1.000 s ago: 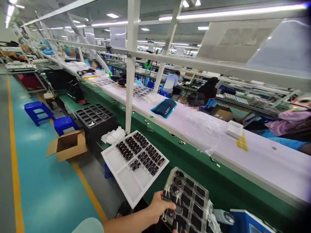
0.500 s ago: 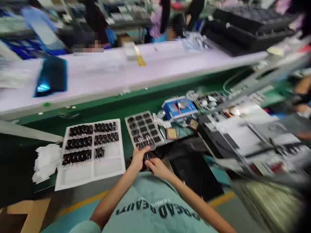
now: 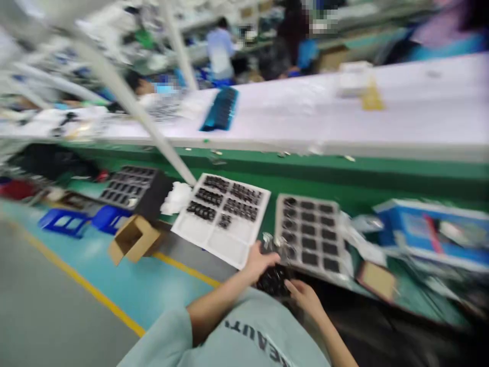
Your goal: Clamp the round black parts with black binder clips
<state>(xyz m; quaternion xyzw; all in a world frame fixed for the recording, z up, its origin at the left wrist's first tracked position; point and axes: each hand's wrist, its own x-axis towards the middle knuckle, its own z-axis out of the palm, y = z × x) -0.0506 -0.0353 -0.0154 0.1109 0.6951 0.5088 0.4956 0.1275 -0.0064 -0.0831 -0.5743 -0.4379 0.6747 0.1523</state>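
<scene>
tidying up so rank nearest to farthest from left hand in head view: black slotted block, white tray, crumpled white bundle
1. White tray, just left of the left hand
2. Crumpled white bundle, past the tray's left edge
3. Black slotted block, farthest left

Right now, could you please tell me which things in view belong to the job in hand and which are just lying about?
Seemingly in the job:
dark parts in the left hand and right hand
white tray of dark pieces
compartmented tray

Apparently just lying about:
open cardboard box
blue stools
crumpled white material
</scene>
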